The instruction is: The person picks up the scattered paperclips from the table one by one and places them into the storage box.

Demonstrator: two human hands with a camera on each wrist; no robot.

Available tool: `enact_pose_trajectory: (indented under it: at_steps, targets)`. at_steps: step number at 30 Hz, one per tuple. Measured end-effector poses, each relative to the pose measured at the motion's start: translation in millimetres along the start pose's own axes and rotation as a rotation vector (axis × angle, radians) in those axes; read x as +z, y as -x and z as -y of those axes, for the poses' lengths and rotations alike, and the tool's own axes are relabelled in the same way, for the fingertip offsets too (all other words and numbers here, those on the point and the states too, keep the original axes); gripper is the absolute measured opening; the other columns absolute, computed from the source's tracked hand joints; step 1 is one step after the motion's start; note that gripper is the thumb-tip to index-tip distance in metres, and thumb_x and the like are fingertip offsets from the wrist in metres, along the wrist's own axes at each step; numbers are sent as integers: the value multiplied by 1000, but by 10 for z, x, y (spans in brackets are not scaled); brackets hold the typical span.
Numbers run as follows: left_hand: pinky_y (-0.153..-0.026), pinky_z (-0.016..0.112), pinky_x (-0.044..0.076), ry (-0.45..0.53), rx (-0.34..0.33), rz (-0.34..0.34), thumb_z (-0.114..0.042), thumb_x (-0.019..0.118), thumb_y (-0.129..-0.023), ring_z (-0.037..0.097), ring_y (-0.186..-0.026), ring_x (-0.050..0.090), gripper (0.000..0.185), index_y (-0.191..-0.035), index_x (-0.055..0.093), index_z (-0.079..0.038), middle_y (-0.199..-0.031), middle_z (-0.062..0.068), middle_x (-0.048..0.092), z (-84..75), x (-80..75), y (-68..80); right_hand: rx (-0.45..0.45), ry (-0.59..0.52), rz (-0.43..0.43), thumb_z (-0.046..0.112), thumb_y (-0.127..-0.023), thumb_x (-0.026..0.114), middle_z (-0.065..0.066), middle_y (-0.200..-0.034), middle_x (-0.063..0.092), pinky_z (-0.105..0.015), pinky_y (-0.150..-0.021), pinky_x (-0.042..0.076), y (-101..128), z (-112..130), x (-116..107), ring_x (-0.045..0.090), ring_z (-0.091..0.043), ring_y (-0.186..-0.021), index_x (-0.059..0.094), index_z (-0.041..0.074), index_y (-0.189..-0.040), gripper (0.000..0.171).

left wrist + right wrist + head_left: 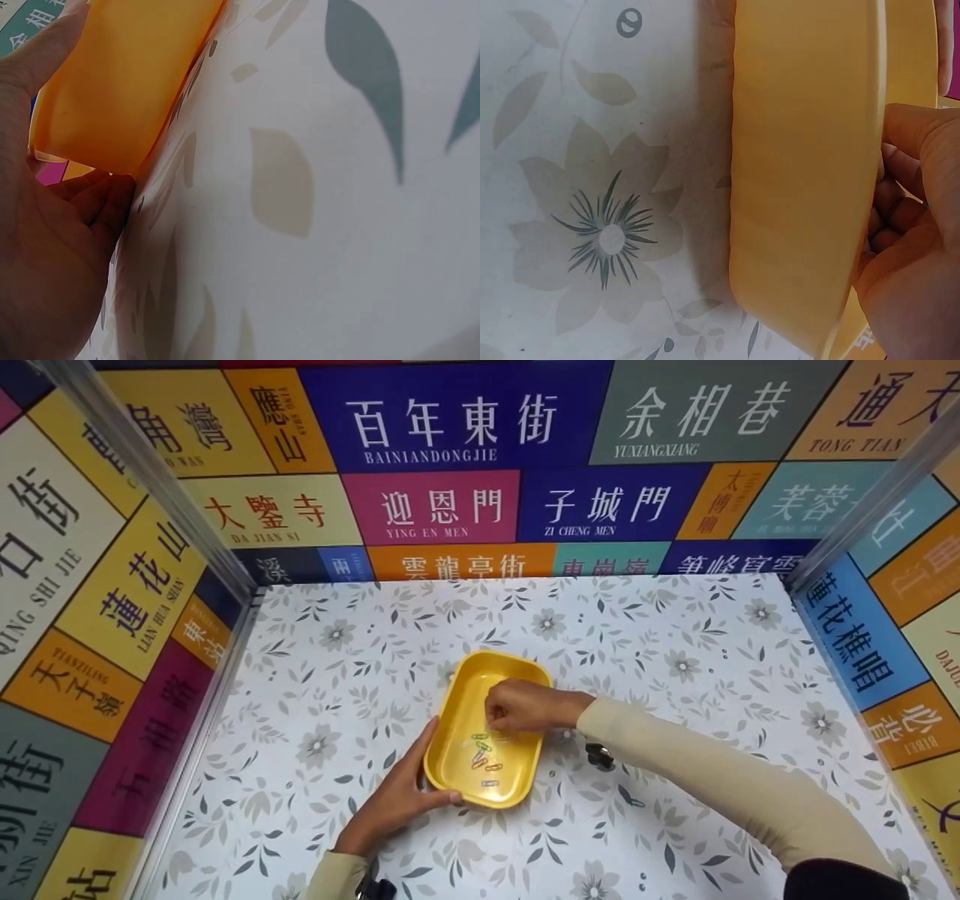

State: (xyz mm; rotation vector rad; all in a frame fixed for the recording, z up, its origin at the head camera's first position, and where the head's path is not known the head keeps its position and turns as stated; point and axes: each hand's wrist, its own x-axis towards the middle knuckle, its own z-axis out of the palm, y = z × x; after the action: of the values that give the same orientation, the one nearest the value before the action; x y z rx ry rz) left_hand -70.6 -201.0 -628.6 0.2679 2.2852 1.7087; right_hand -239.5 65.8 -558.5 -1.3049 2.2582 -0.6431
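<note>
A shallow yellow plastic tray (459,701) sits on the table, with several small coloured paper clips (493,768) lying loose toward its near end. My left hand (405,787) holds the tray's near left corner, thumb along the near rim and fingers against the outer side. The left wrist view shows that thumb on the tray wall (120,82) and the fingertips low beside it. Reaching over the right rim, my right hand (517,706) is inside the tray with curled fingers, just beyond the clips. Its fingertips are partly hidden behind the tray wall (802,165), so whether they pinch a clip is not visible.
A white cloth (675,622) with grey flowers and leaves covers the table. Upright panels (442,506) with coloured street-name blocks stand at the back and both sides. A small dark device (600,755) sits under the right wrist.
</note>
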Motion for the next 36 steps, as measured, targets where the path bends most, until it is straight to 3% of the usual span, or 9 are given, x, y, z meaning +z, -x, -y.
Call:
enact_pose_trajectory:
  at_steps: [14, 23, 36]
  targets:
    - [-134, 40, 15, 13, -4, -9, -37, 98, -85, 14, -167, 19, 129, -179, 10, -30, -183, -11, 17, -3, 22, -17, -36, -1, -33, 10, -98, 80, -1, -90, 76, -29, -78, 57, 39, -58, 28, 65, -13, -81, 84, 5, -99, 6]
    - [-135, 43, 16, 4, -16, -17, -42, 98, -83, 12, -166, 19, 130, -179, 11, -36, -182, -14, 17, -8, 8, -20, -8, 3, -94, 16, -100, 79, 4, -91, 70, -34, -84, 53, 236, 27, -97, 64, -20, -87, 82, 13, -98, 5]
    - [-135, 44, 16, -5, -19, -23, -43, 99, -82, 13, -166, 19, 130, -179, 12, -37, -182, -13, 17, 11, 4, -4, -18, -34, -144, 13, -99, 78, 2, -95, 71, -36, -87, 52, 584, 84, -69, 64, -24, -93, 82, 12, -101, 5]
